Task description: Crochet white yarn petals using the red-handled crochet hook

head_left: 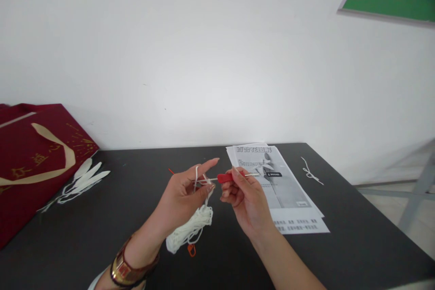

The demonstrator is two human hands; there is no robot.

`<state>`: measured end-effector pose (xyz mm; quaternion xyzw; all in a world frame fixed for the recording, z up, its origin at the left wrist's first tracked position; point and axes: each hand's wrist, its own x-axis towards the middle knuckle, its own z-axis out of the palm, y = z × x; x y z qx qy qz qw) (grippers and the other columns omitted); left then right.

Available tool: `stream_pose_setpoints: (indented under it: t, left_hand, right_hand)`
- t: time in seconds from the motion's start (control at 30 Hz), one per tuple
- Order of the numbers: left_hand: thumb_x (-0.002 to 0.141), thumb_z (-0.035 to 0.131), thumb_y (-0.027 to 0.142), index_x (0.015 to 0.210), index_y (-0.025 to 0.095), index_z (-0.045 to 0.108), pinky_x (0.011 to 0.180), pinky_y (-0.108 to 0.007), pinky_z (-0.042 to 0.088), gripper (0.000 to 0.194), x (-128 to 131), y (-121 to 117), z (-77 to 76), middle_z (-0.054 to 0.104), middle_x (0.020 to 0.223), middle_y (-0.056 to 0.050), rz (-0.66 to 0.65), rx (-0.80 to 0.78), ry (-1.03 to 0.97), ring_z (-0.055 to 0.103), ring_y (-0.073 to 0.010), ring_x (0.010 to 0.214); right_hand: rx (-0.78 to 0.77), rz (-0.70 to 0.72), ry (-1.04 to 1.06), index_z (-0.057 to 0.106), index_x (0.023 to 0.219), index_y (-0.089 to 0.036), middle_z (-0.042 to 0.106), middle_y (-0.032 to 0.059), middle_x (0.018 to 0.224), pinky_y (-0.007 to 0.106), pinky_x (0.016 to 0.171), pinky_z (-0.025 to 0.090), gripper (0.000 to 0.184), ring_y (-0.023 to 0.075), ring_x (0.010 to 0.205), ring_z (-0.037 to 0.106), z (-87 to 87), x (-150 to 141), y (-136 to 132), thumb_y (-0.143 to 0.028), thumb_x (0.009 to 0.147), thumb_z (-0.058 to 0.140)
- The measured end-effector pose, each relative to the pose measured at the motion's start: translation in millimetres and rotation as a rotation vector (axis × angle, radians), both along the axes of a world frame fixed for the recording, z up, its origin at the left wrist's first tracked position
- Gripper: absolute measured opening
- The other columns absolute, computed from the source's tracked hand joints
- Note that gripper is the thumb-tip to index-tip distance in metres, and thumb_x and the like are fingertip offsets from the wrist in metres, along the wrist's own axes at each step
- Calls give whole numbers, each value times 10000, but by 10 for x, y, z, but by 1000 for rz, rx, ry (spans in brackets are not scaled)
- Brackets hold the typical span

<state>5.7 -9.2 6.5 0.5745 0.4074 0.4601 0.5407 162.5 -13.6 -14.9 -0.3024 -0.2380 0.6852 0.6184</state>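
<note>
Above matte black tabletop (102,222): yarn-looping step, apparently.
Right hand (250,197) clamps red-handled metal hook (224,178); left hand (178,199) pinches white yarn (194,228); next likely needs steady tension.

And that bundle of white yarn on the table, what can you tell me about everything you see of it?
The bundle of white yarn looks soft and fibrous, its many strands gathered loosely lengthwise, with a few loops straying at the edges. It lies slantwise on the dark table, below the left hand, which hides part of it. At its far end, yarn rises toward that hand's fingers. An orange clip lies by its near side; whether they touch is unclear.
</note>
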Motion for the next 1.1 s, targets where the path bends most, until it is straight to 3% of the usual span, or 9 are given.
stream_pose_setpoints:
  t: [0.2, 0.47, 0.93, 1.0, 1.1]
  left_hand:
    - [737, 770, 185, 1263, 287, 653, 527, -198, 374, 548, 58, -7, -70, 504, 638, 69, 2, -129, -228, 435, -60, 553]
    - [723, 793, 188, 1157, 310, 723, 540, -195, 343, 457, 85, -16, -146, 533, 624, 53, -11, -208, -314, 423, -53, 562]
    - [785, 735, 147, 1467, 406, 366, 585, -196, 373, 818, 72, -14, -93, 472, 685, 73, -16, -94, -373, 416, -66, 605]
    - [777, 739, 139, 1455, 407, 390, 576, -192, 362, 808, 76, -6, -97, 468, 685, 75, -18, -98, -386, 408, -62, 600]
    - [749, 764, 142, 1357, 358, 554, 566, -195, 358, 678, 86, -1, -103, 473, 688, 66, -18, -132, -375, 401, -58, 596]
  right_hand:
    - [49, -55, -2, 667, 780, -142, 739, 33, 603, 181, 489, 586, 268, 102, 459, 661, 0, -12, -25, -342, 714, 833]
    - [103, -90, -14, 670, 792, -154, 732, 27, 608, 173, 490, 569, 241, 98, 465, 651, -3, -1, -39, -339, 740, 815]
    - [60, -62, -9, 649, 794, -164, 721, 1, 609, 171, 496, 572, 239, 83, 475, 631, -58, -60, -12, -269, 705, 845]
    - [51, -64, 4, 647, 781, -164, 720, -1, 603, 167, 494, 572, 252, 80, 474, 625, -50, -57, -20, -256, 683, 860]
    - [46, -80, 22, 648, 770, -166, 727, 6, 611, 169, 498, 576, 260, 80, 479, 627, -18, -38, -25, -261, 671, 869]
